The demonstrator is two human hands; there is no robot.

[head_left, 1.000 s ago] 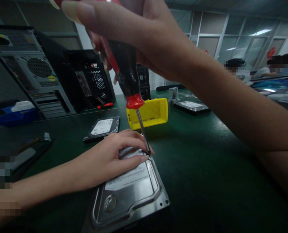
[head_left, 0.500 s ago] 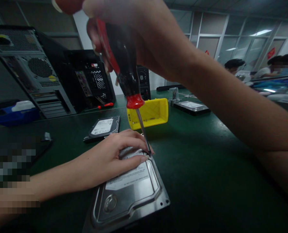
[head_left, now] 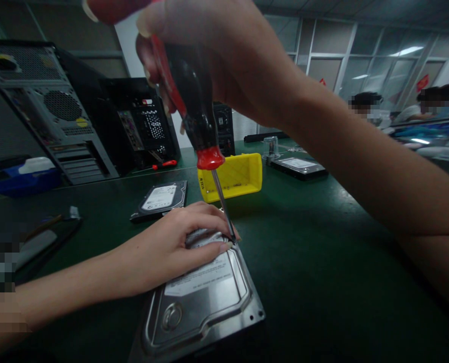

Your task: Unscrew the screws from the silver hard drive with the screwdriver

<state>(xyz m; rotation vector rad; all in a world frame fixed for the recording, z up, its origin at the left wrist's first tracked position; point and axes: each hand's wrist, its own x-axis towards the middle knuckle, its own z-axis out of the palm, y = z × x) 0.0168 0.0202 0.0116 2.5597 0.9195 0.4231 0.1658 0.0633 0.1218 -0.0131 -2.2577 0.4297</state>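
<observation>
A silver hard drive [head_left: 209,307] with a printed label lies on the green table in front of me. My left hand [head_left: 188,234] grips its far part, thumb on the cover and fingers bent over the far edge. My right hand [head_left: 205,55] is closed around the red and black handle of a screwdriver [head_left: 197,101], held upright with a slight tilt. Its metal tip meets the drive near the far right corner, right beside my left thumb and fingertips. Any screw beneath the tip is hidden.
Behind the drive stands a yellow bin [head_left: 243,176] with small screws. Two more hard drives lie at left [head_left: 159,199] and right [head_left: 298,166]. Computer cases [head_left: 58,111] fill the back left, near a red-handled tool [head_left: 166,164]. Other people sit at far right.
My right hand has shifted very slightly on the screwdriver handle. The screwdriver tip, my left hand and the hard drive stay in place.
</observation>
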